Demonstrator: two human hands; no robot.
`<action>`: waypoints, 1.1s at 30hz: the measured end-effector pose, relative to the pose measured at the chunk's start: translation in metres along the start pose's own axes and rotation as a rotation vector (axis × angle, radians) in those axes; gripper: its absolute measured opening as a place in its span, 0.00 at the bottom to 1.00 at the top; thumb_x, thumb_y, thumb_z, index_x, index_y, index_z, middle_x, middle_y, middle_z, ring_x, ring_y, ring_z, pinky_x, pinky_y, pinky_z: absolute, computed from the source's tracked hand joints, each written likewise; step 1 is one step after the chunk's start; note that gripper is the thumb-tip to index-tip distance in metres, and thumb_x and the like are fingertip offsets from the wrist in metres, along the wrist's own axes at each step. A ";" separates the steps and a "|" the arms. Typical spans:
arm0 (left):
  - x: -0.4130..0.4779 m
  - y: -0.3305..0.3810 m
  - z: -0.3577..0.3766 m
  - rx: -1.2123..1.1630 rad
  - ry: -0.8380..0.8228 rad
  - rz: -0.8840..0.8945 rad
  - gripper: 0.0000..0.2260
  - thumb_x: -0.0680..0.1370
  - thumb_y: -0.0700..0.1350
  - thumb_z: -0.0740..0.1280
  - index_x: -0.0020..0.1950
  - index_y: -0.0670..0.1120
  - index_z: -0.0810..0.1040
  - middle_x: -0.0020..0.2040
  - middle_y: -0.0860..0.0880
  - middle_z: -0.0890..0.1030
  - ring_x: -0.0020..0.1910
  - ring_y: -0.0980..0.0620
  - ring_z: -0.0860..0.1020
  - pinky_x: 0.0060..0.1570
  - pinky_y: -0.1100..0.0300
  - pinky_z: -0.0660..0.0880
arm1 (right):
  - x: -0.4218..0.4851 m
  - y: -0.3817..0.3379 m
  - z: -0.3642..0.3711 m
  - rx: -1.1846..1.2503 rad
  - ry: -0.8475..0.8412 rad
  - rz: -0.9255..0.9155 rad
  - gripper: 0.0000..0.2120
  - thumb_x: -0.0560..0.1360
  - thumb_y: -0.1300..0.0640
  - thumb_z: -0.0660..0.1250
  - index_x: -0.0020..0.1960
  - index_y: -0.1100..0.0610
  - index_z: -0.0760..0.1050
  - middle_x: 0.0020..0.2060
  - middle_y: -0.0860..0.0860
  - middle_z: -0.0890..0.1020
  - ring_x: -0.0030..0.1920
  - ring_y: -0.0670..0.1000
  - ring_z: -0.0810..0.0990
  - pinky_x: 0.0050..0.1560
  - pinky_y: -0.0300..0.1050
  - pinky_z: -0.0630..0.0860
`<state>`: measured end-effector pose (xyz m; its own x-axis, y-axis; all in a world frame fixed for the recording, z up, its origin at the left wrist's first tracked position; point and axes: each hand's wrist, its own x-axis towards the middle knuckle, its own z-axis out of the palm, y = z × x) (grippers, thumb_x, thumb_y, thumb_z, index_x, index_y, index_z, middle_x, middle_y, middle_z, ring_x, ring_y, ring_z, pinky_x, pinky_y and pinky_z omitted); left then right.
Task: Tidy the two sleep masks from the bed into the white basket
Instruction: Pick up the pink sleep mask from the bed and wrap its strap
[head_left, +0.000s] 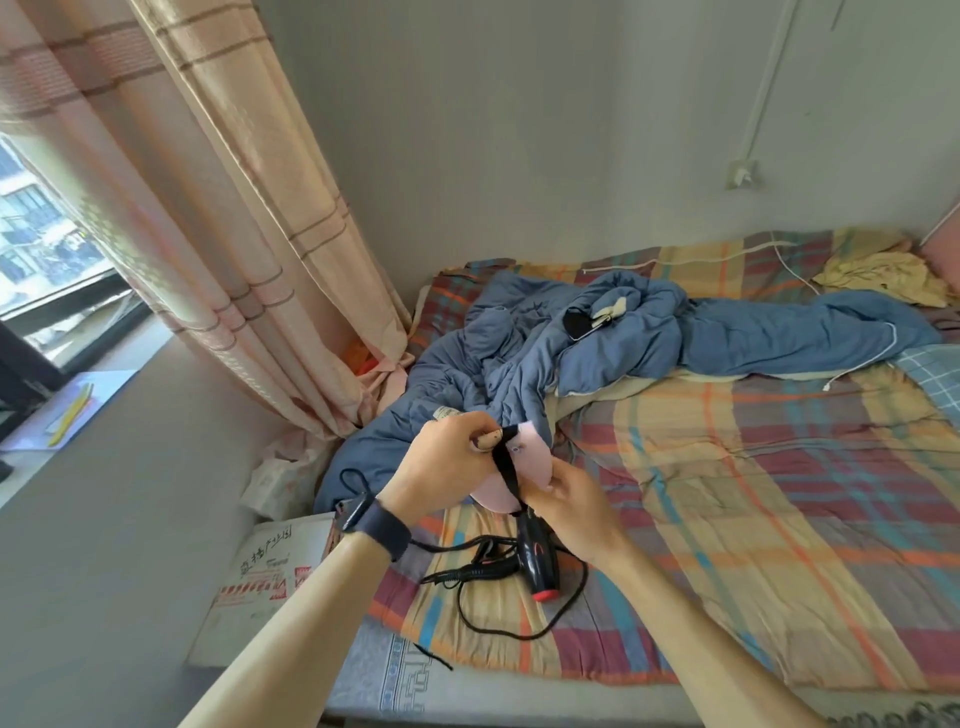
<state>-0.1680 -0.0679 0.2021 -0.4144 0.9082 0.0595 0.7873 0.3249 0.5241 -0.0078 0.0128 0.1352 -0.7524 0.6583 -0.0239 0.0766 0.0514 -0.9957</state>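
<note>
Hands first: your left hand (451, 462) and right hand (569, 512) both pinch one pink sleep mask (522, 457) by its black strap (505, 465), held up between them above the bed (727, 493). A second mask may be tucked in your left fingers; you cannot tell. One black hair dryer (537, 558) lies just below your right hand, one blue quilt (649, 332) beyond, one curtain (234, 208) far left.
</note>
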 end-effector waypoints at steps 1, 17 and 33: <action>0.001 0.000 0.001 -0.140 0.023 -0.066 0.04 0.74 0.43 0.66 0.40 0.49 0.76 0.33 0.53 0.75 0.32 0.55 0.70 0.33 0.61 0.64 | -0.004 0.004 -0.003 0.042 0.003 0.002 0.12 0.73 0.44 0.71 0.42 0.53 0.81 0.33 0.48 0.84 0.36 0.48 0.81 0.38 0.40 0.74; -0.025 0.031 0.048 -0.836 -0.041 -0.420 0.05 0.76 0.34 0.66 0.52 0.38 0.77 0.45 0.41 0.78 0.43 0.46 0.76 0.42 0.54 0.74 | -0.038 0.026 -0.016 0.405 0.159 0.097 0.06 0.74 0.50 0.72 0.47 0.50 0.84 0.38 0.51 0.87 0.39 0.51 0.85 0.40 0.41 0.81; -0.038 0.063 0.118 -0.880 -0.349 -0.215 0.05 0.69 0.44 0.67 0.44 0.48 0.76 0.40 0.48 0.76 0.43 0.48 0.73 0.46 0.51 0.70 | -0.130 0.034 -0.057 0.210 0.527 0.224 0.07 0.75 0.53 0.72 0.52 0.53 0.81 0.39 0.51 0.87 0.38 0.53 0.86 0.37 0.42 0.81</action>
<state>-0.0487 -0.0512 0.1327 -0.2393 0.9259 -0.2924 0.0288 0.3078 0.9510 0.1302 -0.0281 0.1100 -0.3038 0.9218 -0.2409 0.0243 -0.2453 -0.9691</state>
